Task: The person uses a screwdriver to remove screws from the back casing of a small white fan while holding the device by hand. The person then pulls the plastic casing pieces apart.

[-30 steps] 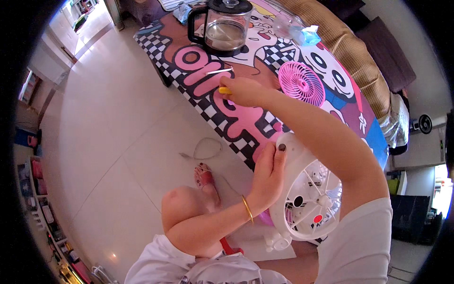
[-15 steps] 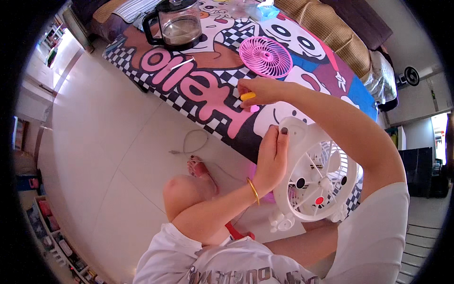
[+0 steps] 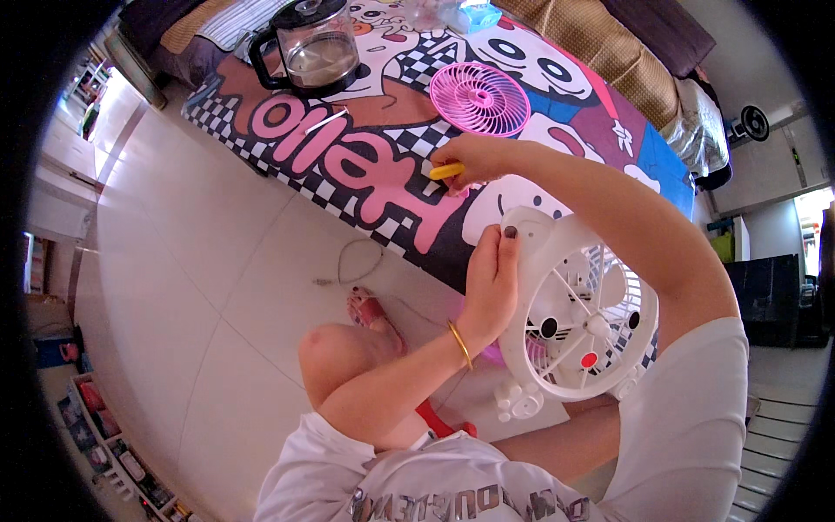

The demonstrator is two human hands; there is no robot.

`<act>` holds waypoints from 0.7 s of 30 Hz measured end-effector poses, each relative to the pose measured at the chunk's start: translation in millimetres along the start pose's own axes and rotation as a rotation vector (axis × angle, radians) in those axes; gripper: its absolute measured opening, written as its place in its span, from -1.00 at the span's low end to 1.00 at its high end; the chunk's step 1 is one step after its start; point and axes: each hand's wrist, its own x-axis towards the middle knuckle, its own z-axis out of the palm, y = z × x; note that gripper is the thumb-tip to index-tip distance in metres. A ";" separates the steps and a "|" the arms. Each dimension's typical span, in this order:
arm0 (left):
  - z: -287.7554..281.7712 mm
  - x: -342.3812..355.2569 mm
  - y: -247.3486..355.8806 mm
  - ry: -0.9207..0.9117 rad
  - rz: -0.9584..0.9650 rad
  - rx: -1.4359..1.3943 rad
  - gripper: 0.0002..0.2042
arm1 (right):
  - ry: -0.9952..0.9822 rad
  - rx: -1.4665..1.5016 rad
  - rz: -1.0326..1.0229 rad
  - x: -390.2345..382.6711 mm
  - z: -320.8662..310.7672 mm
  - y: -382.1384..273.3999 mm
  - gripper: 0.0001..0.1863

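My left hand [image 3: 494, 278] grips the edge of a white fan housing [image 3: 527, 357], thumb on its front. The housing is tilted over my lap beside the table; its round frame has spokes, two black dots and a red dot. Over the table's near edge, my right hand [image 3: 465, 165] is closed on a yellow handle [image 3: 446, 171]; the rest of that tool is hidden by the hand. Something small and pink shows under those fingers, too covered to name. Just beyond the right hand, a round pink fan grille [image 3: 480, 98] lies flat on the tablecloth.
A glass jug [image 3: 317, 56] with a black lid and handle stands at the far left of the table. Nearer lies a thin white stick [image 3: 326, 121]. A blue packet [image 3: 474, 16] sits at the back. On the floor, a grey cable [image 3: 348, 280] lies coiled near my foot.
The right hand has shifted slightly left, and the yellow handle has turned and shows more of its length. The small pink piece beside it is now more covered. My left hand still holds the housing.
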 end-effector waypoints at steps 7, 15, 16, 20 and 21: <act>0.0 0.1 -3.2 -0.008 -0.030 -0.005 -0.75 | -0.009 0.157 0.091 -3.2 -8.2 9.6 -0.83; 3.3 3.6 -3.8 0.032 -0.019 -0.032 -0.72 | 0.068 0.181 0.100 -28.7 -16.7 23.5 -0.83; 1.7 3.3 -2.4 0.015 -0.044 -0.030 -0.72 | 0.099 0.197 0.102 -28.1 -14.3 26.6 -0.81; 2.6 5.5 -7.3 0.013 -0.026 -0.002 -0.72 | 0.192 0.233 0.093 -22.2 -10.8 29.7 -0.78; 3.1 5.8 -7.8 0.010 -0.027 -0.001 -0.72 | 0.207 0.187 0.084 -18.6 -9.2 30.7 -0.77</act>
